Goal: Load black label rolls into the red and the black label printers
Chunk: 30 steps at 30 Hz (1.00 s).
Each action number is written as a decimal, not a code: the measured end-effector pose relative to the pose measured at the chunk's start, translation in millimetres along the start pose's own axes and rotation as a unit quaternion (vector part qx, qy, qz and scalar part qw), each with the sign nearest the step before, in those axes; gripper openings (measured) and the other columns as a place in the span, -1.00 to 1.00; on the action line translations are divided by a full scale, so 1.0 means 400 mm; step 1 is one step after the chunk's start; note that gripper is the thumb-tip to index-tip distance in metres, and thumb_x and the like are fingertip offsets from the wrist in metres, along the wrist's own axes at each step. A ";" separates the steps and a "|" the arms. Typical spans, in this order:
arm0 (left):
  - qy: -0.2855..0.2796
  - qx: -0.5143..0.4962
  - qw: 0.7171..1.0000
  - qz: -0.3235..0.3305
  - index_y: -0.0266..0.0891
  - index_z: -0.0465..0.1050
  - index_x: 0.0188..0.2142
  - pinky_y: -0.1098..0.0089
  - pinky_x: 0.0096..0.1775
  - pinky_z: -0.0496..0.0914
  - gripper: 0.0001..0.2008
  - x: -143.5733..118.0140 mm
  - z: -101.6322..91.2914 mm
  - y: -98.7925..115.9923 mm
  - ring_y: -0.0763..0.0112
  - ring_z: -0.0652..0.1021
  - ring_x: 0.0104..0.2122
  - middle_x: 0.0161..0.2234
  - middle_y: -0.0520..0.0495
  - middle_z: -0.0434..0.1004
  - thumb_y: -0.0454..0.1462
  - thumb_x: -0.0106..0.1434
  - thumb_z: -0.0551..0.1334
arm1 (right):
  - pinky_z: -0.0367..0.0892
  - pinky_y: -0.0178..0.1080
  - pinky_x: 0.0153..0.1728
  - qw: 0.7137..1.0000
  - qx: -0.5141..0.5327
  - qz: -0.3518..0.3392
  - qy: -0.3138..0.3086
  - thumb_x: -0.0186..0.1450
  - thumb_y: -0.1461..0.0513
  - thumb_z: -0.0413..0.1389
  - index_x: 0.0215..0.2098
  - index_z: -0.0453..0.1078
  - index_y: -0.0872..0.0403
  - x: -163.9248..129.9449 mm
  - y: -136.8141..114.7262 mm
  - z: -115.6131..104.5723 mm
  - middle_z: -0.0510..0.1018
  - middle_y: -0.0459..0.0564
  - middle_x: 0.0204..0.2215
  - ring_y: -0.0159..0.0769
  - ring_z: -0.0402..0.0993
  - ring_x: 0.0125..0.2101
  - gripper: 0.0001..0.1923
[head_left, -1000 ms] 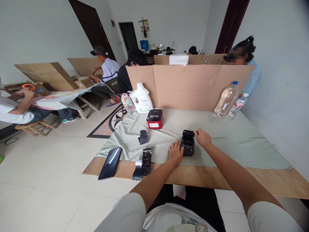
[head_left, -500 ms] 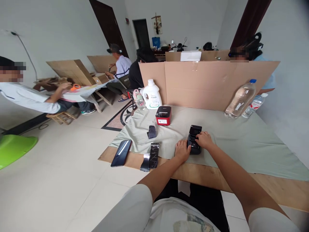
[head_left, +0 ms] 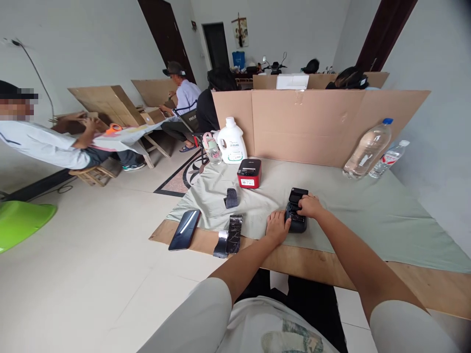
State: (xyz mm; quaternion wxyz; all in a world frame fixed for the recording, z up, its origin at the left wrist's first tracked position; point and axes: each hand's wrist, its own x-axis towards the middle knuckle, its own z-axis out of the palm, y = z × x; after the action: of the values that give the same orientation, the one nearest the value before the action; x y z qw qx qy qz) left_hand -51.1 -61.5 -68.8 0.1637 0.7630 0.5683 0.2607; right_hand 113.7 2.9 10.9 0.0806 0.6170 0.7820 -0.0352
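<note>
On the tabletop [head_left: 349, 230]: black device [head_left: 296, 215], lid up. Left hand [head_left: 277, 227] rests at its 9 o'clock, fingers loosely spread. Right hand [head_left: 309, 206], previously at the lid's edge, now lies over the device's middle, fingers curled on it.

Small black printer [head_left: 296, 212] — lid up, on green cloth [head_left: 368, 211]

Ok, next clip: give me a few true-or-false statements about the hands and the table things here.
1. Both hands, left hand and right hand, touch the black device. True.
2. The red box lies in the right hand. False: it stands on the cloth, apart from both hands.
3. The phone lies near the table's left edge. True.
4. The white jug lies tipped over. False: it stands upright.
</note>
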 end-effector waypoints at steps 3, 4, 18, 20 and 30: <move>0.002 0.005 1.000 0.004 -0.26 0.24 0.14 0.08 0.09 0.14 -0.56 0.001 0.000 0.000 0.09 0.28 0.08 0.07 -0.21 0.36 -0.11 0.38 -0.05 | 0.17 -0.09 -0.09 1.000 0.012 -0.010 -0.009 0.09 0.13 0.22 -0.32 0.55 -0.02 0.003 0.003 0.001 0.50 0.07 -0.15 -0.03 0.26 -0.01 -0.81; 0.004 0.007 1.000 0.004 -0.26 0.24 0.13 0.08 0.09 0.14 -0.57 0.000 0.000 0.000 0.09 0.29 0.07 0.07 -0.21 0.36 -0.11 0.38 -0.05 | 0.17 -0.08 -0.08 1.000 0.017 -0.010 -0.008 0.07 0.14 0.23 -0.34 0.56 -0.02 0.004 0.003 0.002 0.50 0.08 -0.15 -0.02 0.26 -0.01 -0.83; 0.040 -0.331 0.935 -0.118 -0.27 0.38 0.00 0.29 -0.02 0.35 -0.68 0.059 -0.109 -0.079 0.35 0.49 -0.14 -0.04 -0.17 0.46 -0.28 0.26 0.11 | 0.30 -0.35 -0.31 0.964 0.259 -0.043 0.043 0.18 0.16 0.04 -0.19 0.40 0.06 -0.040 0.019 -0.003 0.56 -0.09 -0.31 -0.36 0.45 -0.33 -0.74; 0.047 -0.308 0.944 -0.109 -0.27 0.44 -0.11 0.31 -0.05 0.37 -0.75 0.044 -0.202 -0.145 0.36 0.51 -0.18 -0.12 -0.14 0.51 -0.31 0.22 0.14 | 0.32 -0.33 -0.32 0.926 0.364 -0.075 0.062 0.15 0.15 0.06 -0.20 0.38 0.08 -0.054 -0.027 0.018 0.55 -0.08 -0.33 -0.36 0.45 -0.36 -0.73; -0.117 0.040 0.984 -0.131 -0.19 0.48 -0.10 0.33 -0.01 0.35 -0.64 -0.194 -0.449 -0.427 0.26 0.50 -0.10 -0.09 -0.07 0.52 -0.40 0.07 0.23 | 0.31 -0.28 -0.26 0.893 0.443 -0.066 0.049 0.18 0.20 0.12 -0.15 0.39 0.04 -0.045 -0.398 0.118 0.57 -0.07 -0.28 -0.33 0.46 -0.33 -0.75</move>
State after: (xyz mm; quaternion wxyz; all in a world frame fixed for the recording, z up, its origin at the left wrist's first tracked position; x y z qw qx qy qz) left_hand -306.5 -92.4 -33.2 0.2312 0.7134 0.6500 0.1229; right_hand -33.0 -59.3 -39.6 -0.2422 0.5370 0.7271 -0.3526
